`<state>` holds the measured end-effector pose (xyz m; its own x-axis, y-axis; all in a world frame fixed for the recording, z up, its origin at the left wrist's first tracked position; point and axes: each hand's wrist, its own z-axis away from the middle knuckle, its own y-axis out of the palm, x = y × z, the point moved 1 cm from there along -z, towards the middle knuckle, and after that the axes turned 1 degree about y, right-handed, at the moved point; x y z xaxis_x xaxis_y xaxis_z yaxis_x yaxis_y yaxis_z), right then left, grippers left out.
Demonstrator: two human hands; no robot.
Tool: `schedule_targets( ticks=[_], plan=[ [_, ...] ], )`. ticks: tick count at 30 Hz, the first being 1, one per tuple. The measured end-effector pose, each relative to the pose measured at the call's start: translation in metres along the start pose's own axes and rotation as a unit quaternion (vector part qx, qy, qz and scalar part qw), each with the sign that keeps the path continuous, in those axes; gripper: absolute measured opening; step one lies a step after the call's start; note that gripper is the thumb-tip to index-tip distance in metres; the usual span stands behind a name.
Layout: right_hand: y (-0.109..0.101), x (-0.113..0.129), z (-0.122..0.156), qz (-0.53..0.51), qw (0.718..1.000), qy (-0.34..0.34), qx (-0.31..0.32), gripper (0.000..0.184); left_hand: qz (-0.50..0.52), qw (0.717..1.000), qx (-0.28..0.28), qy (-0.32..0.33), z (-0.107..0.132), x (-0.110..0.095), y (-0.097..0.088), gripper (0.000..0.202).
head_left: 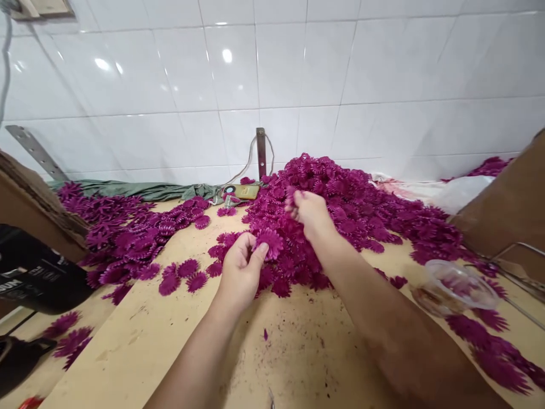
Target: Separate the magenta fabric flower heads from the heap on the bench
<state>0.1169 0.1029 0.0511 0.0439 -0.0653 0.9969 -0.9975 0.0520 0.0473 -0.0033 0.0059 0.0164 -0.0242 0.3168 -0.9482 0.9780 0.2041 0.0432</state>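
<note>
Pinching flower (271, 241), left fingers (260, 250); nearby lettering (26, 278) blurred.

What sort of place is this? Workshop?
Probably a small artificial-flower assembly workshop: a big heap of magenta flower pieces on a raw plywood bench, white tiled wall behind, and the left hand pinching one flower piece.

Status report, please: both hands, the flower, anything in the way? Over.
Left hand pinches one magenta flower. Right hand at the big flower pile, grip unclear. Clear cup lies right, apart.
</note>
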Motion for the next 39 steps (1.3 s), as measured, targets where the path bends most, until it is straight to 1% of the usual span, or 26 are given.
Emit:
schedule_targets(
  ticks=[1,2,3,6,7,9,11,13,15,16,19,21,25,28,30,32,34,37,39],
  plan=[
    [-0.005,0.003,-0.005,-0.005,0.999,0.002,-0.035,0.02,-0.004,1.0,0.013,0.0,0.002,-0.001,0.0,0.027],
    [-0.009,0.005,-0.009,0.0,0.999,-0.004,-0.05,0.019,-0.008,1.0,0.022,-0.002,0.003,-0.002,0.0,0.027],
    [-0.011,0.006,-0.01,0.014,0.999,-0.014,-0.043,0.017,-0.011,1.0,0.025,-0.008,0.004,-0.002,-0.001,0.027],
    [-0.009,0.004,-0.005,0.076,0.994,-0.058,0.056,0.006,-0.006,1.0,0.012,-0.022,0.001,0.0,-0.001,0.024],
    [-0.005,0.001,-0.002,0.1,0.989,-0.07,0.084,0.006,-0.004,1.0,0.009,-0.025,0.0,0.001,-0.001,0.022],
    [0.003,-0.005,0.005,0.159,0.976,-0.099,0.112,0.012,-0.006,1.0,-0.007,-0.021,-0.001,0.003,-0.003,0.02],
    [0.01,-0.01,0.01,0.232,0.957,-0.128,0.116,0.019,-0.018,0.999,-0.042,0.008,-0.001,0.004,-0.006,0.018],
    [0.014,-0.012,0.014,0.298,0.935,-0.153,0.117,0.025,-0.037,0.995,-0.073,0.056,-0.001,0.004,-0.009,0.017],
    [0.016,-0.013,0.019,0.33,0.92,-0.161,0.135,0.029,-0.053,0.992,-0.074,0.092,-0.001,0.004,-0.011,0.016],
    [0.016,-0.013,0.022,0.331,0.918,-0.16,0.148,0.03,-0.057,0.991,-0.065,0.098,-0.002,0.004,-0.011,0.015],
    [0.015,-0.013,0.028,0.294,0.927,-0.137,0.19,0.035,-0.042,0.995,-0.039,0.08,-0.003,0.004,-0.011,0.014],
    [0.016,-0.014,0.03,0.253,0.936,-0.111,0.216,0.04,-0.016,0.997,-0.039,0.062,-0.004,0.004,-0.011,0.014],
    [0.02,-0.016,0.035,0.137,0.95,-0.059,0.274,0.042,0.022,0.997,-0.067,0.016,-0.004,0.003,-0.012,0.017],
    [0.022,-0.015,0.039,0.063,0.945,-0.016,0.321,0.036,0.036,0.994,-0.101,-0.007,-0.006,0.0,-0.015,0.02],
    [0.021,-0.013,0.042,0.031,0.937,0.01,0.347,0.032,0.073,0.987,-0.141,-0.021,-0.009,-0.001,-0.02,0.024],
    [0.019,-0.011,0.044,0.014,0.935,0.023,0.354,0.028,0.121,0.975,-0.181,-0.035,-0.013,-0.001,-0.025,0.029],
    [0.018,-0.01,0.044,0.013,0.937,0.024,0.348,0.027,0.154,0.966,-0.201,-0.046,-0.016,0.0,-0.029,0.032],
    [0.018,-0.011,0.04,0.016,0.945,0.026,0.325,0.022,0.191,0.96,-0.193,-0.065,-0.019,-0.001,-0.033,0.036],
    [0.017,-0.013,0.035,0.001,0.956,0.038,0.29,0.015,0.225,0.952,-0.193,-0.073,-0.019,-0.003,-0.035,0.038]
  ],
)
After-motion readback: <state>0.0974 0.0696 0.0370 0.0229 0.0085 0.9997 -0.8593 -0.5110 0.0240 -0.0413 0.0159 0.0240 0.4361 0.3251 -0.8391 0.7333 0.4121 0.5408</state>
